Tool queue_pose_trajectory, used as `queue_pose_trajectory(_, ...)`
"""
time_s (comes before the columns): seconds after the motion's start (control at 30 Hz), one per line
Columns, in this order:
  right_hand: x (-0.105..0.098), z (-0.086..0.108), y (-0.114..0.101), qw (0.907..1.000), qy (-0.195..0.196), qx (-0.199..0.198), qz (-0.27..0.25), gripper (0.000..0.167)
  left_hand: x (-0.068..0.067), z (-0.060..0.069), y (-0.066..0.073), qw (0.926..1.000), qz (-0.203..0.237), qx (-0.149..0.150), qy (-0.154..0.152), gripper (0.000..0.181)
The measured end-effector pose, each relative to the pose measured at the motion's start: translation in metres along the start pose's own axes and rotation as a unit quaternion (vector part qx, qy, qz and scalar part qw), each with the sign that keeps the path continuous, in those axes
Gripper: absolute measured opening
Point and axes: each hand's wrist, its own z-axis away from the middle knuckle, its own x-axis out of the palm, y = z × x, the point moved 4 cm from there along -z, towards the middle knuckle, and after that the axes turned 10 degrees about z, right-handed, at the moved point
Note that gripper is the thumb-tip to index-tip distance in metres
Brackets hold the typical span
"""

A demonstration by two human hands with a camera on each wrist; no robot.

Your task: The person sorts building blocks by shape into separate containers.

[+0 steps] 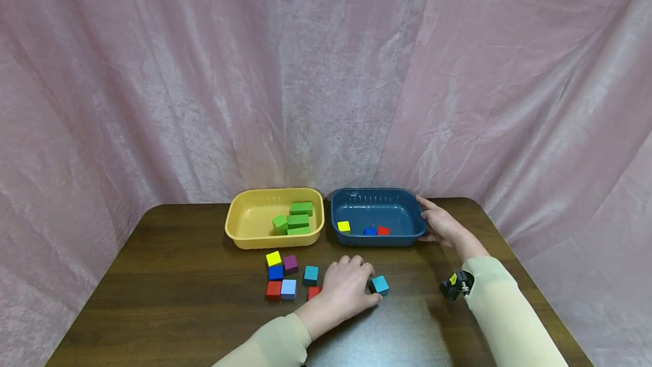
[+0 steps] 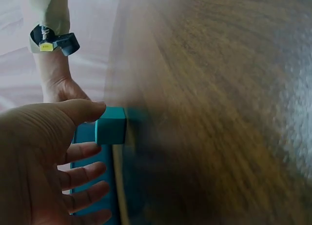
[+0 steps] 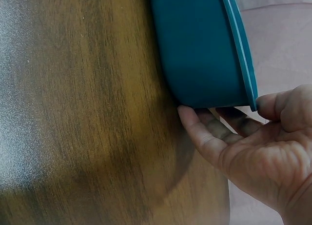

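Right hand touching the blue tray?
Touching. The right wrist view shows the right hand with fingertips against the end of the blue tray.

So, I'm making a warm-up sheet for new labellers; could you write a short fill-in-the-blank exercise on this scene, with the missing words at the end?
1. All the blocks in the yellow tray are ____.
2. The right hand touches a tray whose colour is ____.
3. In that tray, the block farthest left in the head view is ____.
4. In the left wrist view, the cube beside the left hand is ____.

Missing words: green; blue; yellow; teal.
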Motion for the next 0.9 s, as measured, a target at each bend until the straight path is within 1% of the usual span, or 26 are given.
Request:
queue_pose_trajectory(0.17,0.0000,-0.0002,0.0003,1.0000,0.001,0.003,-0.003,0.068,0.0028,-0.0008,0.0017,1.0000,-0.007,-0.002,0.004,0.047)
queue_pose_trajectory(0.37,0.0000,-0.0018,0.0010,1.0000,-0.001,0.003,-0.005,0.068,0.0047,-0.0024,0.0019,1.0000,-0.005,0.000,0.007,0.045)
queue_pose_trajectory(0.9,-0.0019,-0.0022,0.0034,1.0000,0.001,0.000,-0.004,0.066,0.0057,-0.0036,0.0015,0.9999,0.001,-0.003,0.011,0.036)
